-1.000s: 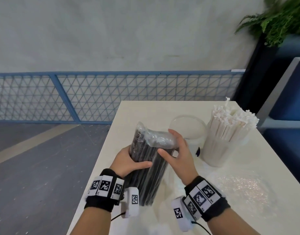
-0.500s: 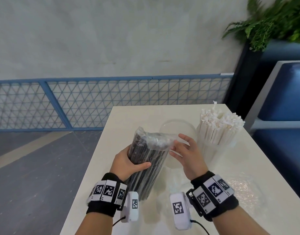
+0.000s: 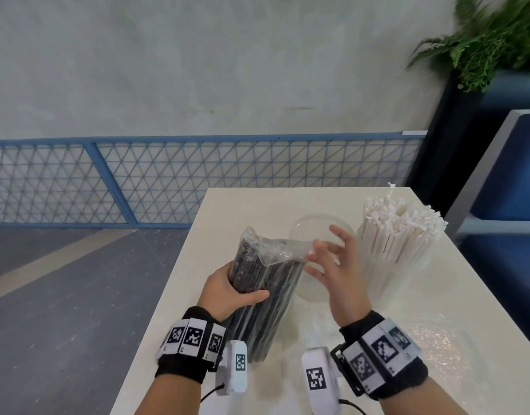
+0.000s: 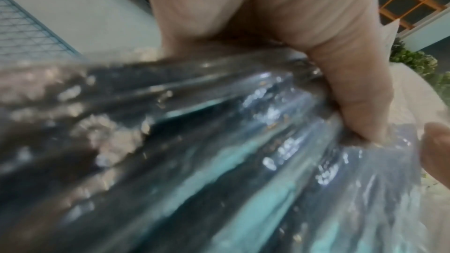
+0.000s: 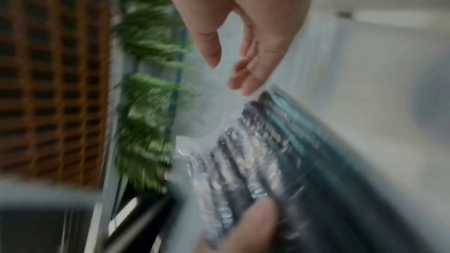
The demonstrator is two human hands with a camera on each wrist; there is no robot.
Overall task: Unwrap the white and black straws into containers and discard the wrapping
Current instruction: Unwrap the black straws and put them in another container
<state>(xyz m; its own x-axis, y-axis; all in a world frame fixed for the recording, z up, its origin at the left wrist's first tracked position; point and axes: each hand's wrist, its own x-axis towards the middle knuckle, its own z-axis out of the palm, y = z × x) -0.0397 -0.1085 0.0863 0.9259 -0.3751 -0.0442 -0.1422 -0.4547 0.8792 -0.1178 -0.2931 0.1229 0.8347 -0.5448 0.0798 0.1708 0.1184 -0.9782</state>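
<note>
A bundle of black straws (image 3: 265,298) sealed in clear plastic wrap stands tilted on the white table (image 3: 245,205). My left hand (image 3: 243,290) grips it round the middle, thumb across the front; the left wrist view shows that thumb pressing the wrapped bundle (image 4: 219,151). My right hand (image 3: 323,259) hovers at the bundle's upper right with fingers spread, fingertips at the loose wrap edge, holding nothing. In the blurred right wrist view the right hand (image 5: 228,73) has thumb and fingers apart above the bundle (image 5: 268,151). Behind stands an empty clear container (image 3: 305,227). White straws (image 3: 398,232) fill another container.
Crumpled clear wrapping (image 3: 437,351) lies on the table at the right. The table's left edge drops to a grey floor. A blue mesh railing (image 3: 198,178) runs behind, with a potted plant (image 3: 485,46) and blue seating (image 3: 509,175) at the right.
My right hand let go of the bundle's top and moved to its right side, fingers spreading. The left hand kept its grip, and the bundle has leaned slightly.
</note>
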